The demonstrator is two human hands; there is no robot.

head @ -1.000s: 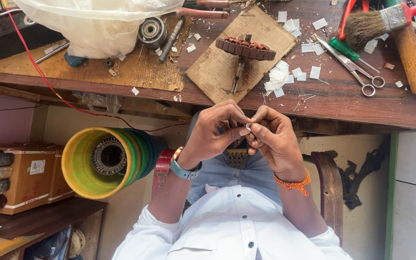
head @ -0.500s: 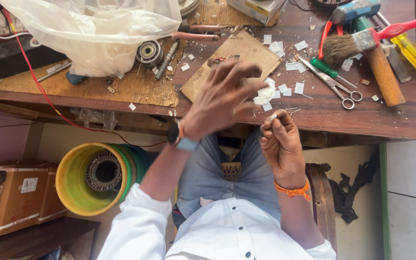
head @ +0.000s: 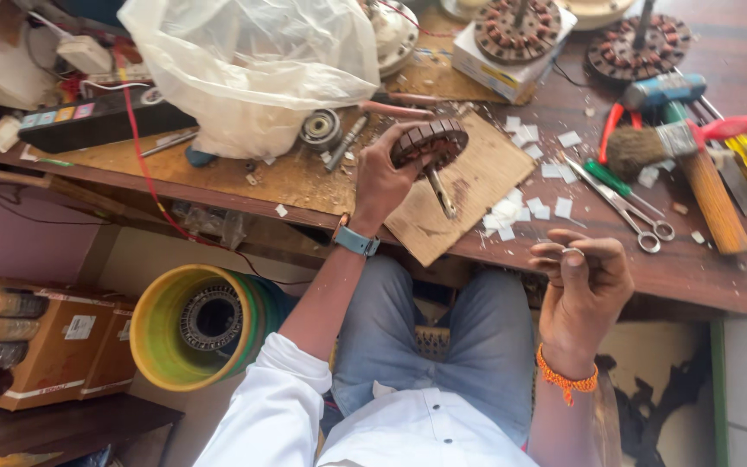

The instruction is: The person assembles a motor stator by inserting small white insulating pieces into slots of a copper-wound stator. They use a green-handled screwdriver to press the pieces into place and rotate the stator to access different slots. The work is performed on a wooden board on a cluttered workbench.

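head view: left hand (head: 384,177) grips slotted motor core (head: 430,143) on board (head: 469,186); right hand (head: 583,285) pinches small paper strip (head: 571,252)

One head-worn camera looks steeply down from above the person's lap. The workbench (head: 693,268) lies beyond the left hand (head: 386,177) and right hand (head: 581,290), all near.

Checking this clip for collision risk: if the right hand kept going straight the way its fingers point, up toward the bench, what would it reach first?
Probably the near edge of the wooden workbench, then the scissors lying on it. The right hand looks closer to the camera than the bench, so depth is uncertain.
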